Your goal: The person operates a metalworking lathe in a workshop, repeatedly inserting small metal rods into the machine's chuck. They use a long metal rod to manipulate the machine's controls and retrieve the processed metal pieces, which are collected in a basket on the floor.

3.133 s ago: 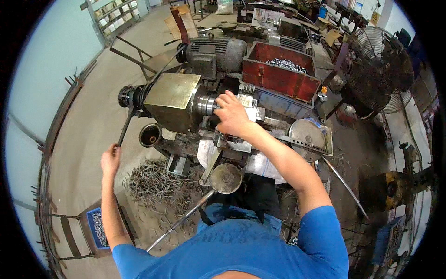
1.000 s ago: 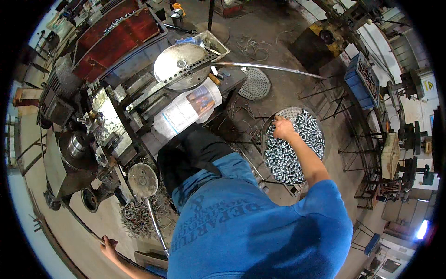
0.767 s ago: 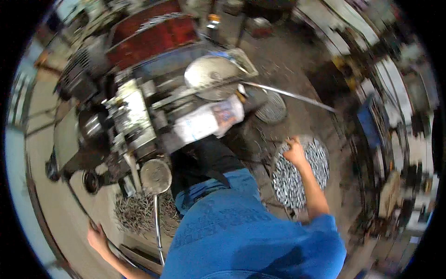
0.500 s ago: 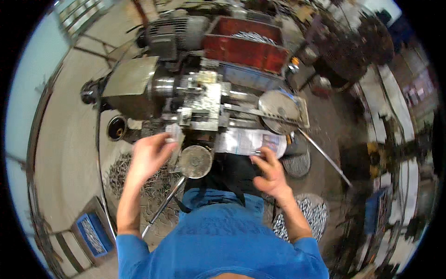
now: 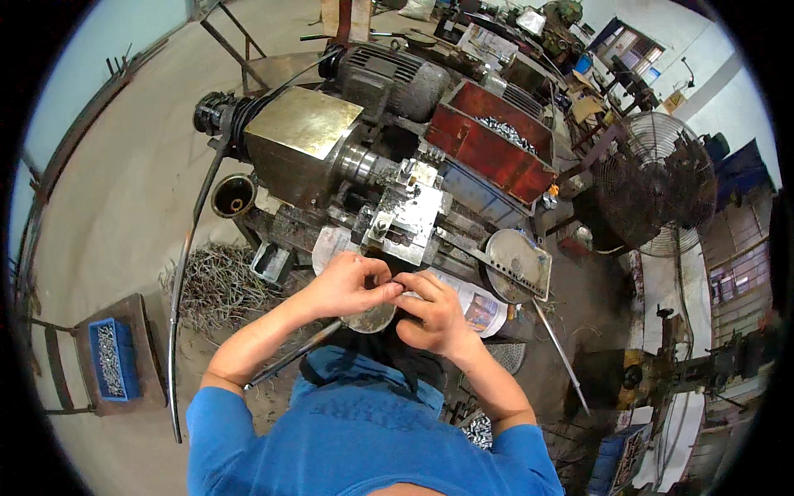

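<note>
My left hand [image 5: 354, 287] and my right hand [image 5: 433, 314] meet fingertip to fingertip in front of a small metal lathe. Both are closed in a pinch; whatever lies between the fingers is too small and covered to make out. Just beyond them sits the lathe's shiny metal tool slide [image 5: 411, 211], with the round chuck [image 5: 357, 164] to its left. Beneath my left hand is a round grey metal disc [image 5: 370, 319], partly covered, with a lever rod [image 5: 296, 355] running from it. A printed sheet [image 5: 484, 312] lies to the right of my right hand.
A red metal bin [image 5: 488, 140] with small metal parts stands behind the lathe. Curly metal shavings [image 5: 217, 285] heap on the floor at left, near a blue crate [image 5: 113, 360] of small parts. A large fan [image 5: 657, 182] stands at right; a long lever [image 5: 562, 355] angles down.
My hands have come together from wide apart, and both have closed into a pinch. The whole view has turned, bringing the fan and back of the workshop into sight.
</note>
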`<state>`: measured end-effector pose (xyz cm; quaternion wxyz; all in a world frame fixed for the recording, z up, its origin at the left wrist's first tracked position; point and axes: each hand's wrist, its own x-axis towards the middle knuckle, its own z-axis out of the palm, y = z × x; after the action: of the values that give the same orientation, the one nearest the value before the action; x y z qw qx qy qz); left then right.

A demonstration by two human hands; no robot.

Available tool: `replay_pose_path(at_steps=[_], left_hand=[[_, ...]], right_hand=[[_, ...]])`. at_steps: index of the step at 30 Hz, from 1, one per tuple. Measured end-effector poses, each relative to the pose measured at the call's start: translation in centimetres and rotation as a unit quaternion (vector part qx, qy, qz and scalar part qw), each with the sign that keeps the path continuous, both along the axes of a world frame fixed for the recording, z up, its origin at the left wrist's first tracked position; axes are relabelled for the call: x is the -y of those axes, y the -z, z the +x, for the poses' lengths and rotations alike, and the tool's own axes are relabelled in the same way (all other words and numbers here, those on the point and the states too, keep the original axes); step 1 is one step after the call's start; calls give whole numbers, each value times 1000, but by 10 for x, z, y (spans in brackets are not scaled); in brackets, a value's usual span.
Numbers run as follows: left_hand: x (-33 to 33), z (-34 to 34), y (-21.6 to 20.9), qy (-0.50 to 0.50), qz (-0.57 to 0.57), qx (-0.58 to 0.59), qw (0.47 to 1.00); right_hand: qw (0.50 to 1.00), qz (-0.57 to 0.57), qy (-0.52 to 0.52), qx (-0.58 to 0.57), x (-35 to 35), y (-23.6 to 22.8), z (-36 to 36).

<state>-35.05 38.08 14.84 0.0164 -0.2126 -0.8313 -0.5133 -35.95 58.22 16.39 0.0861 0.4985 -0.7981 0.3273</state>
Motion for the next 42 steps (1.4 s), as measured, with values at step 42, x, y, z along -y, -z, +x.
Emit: replay_pose_path(at_steps=[42], left_hand=[[427,156,118,-486,-610,90,619]], right_hand=[[964,228,119,-73,112,41,-202]])
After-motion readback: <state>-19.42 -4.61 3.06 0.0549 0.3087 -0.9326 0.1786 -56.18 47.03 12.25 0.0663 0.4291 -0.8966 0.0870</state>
